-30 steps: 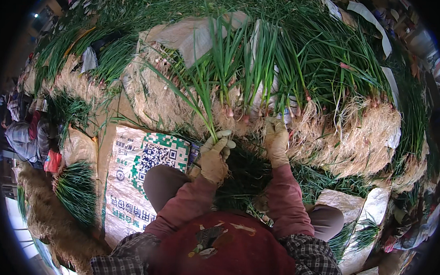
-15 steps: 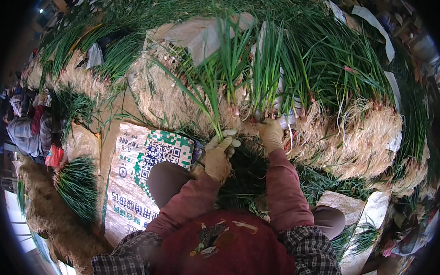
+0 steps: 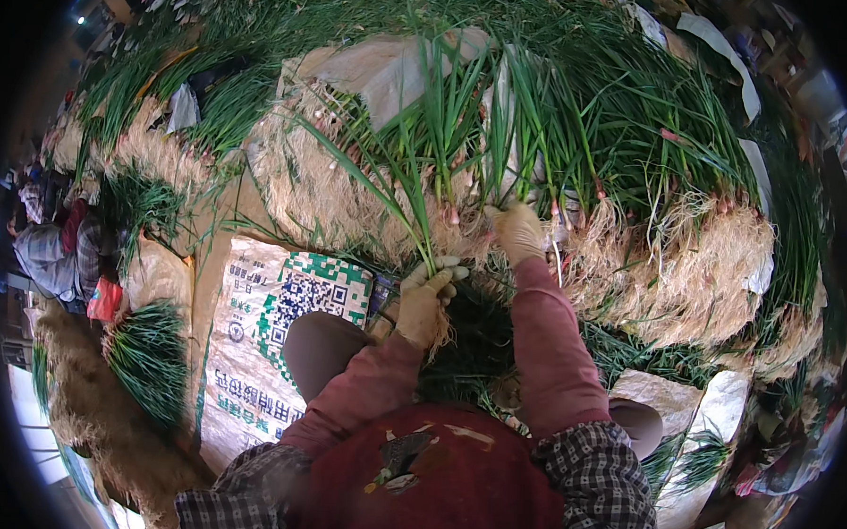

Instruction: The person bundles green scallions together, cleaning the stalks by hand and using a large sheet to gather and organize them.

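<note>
My left hand [image 3: 424, 304], in a pale glove, is closed around a few green garlic plants [image 3: 423, 229]. Their long leaves fan up and to the left, and some stringy roots hang beneath the fist. Farther forward and to the right, my right hand [image 3: 519, 234], also gloved, has its fingers closed at the base of a green stalk at the edge of the heap; the fingertips are partly hidden. Around it lies the heap of green garlic [image 3: 628, 132], leaves pointing away, with a thick mat of pale roots [image 3: 673, 280] facing me.
A printed white sack [image 3: 248, 389] lies at my left beside my knee. Beyond it are a bundle of greens [image 3: 145, 358] and a brown root mass [image 3: 86, 411]. Another person [image 3: 51, 243] sits at the far left. Loose leaves lie between my legs.
My right hand has moved a little away from me, up to the stalk bases in the heap. My left hand, still holding its plants, has dropped slightly.
</note>
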Motion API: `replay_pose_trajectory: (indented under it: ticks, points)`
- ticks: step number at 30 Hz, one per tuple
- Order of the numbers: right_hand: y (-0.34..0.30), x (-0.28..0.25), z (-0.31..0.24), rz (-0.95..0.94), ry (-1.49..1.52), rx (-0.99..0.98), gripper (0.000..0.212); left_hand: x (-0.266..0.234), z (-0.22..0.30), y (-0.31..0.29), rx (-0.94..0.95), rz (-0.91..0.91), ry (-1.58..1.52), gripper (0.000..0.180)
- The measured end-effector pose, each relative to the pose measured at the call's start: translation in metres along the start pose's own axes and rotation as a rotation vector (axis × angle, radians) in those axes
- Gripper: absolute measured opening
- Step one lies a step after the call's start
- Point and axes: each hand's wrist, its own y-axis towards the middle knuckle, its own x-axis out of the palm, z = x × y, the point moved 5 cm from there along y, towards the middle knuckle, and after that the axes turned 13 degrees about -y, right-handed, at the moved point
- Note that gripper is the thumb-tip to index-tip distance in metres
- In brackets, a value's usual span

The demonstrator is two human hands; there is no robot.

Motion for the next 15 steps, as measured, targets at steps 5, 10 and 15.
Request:
replay_pose_trajectory:
  ticks: [5,10,15]
  points:
    - [-0.071,-0.051,-0.060,-0.383,0.681,0.331,0.007,-0.021,-0.002,0.001,0.029,0.031,0.163,0.022]
    - [-0.143,-0.073,-0.070,-0.159,0.514,-0.476,0.007,-0.012,-0.018,0.000,-0.073,-0.019,0.318,0.018]
    - [-0.132,-0.065,-0.025,-0.064,0.741,0.103,0.016,0.009,-0.014,-0.012,-0.164,-0.086,0.158,0.017]
